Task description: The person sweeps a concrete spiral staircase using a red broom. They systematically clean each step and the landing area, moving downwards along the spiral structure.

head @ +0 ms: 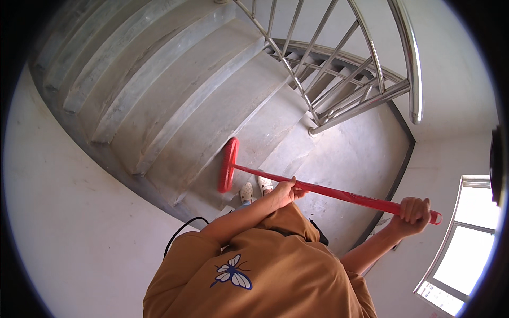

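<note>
A red broom (338, 193) reaches across in front of my body. My left hand (287, 192) is closed round the middle of its handle, fingers curled beneath. Close to the handle's looped end, my right hand (413, 214) grips it from above. The red broom head (228, 165) lies at the far left end of the handle, its bristles towards the inner corner of a grey concrete step (258, 135). My feet, in light clogs (246, 192), stand just to the right of the broom head.
Concrete stairs (159, 103) rise to the upper left beside a white wall (79, 198). A stainless steel railing (294, 73) stands at the upper right, with more steps behind it. A landing (358, 147) with a dark border lies right; a bright window (465, 246) is at lower right.
</note>
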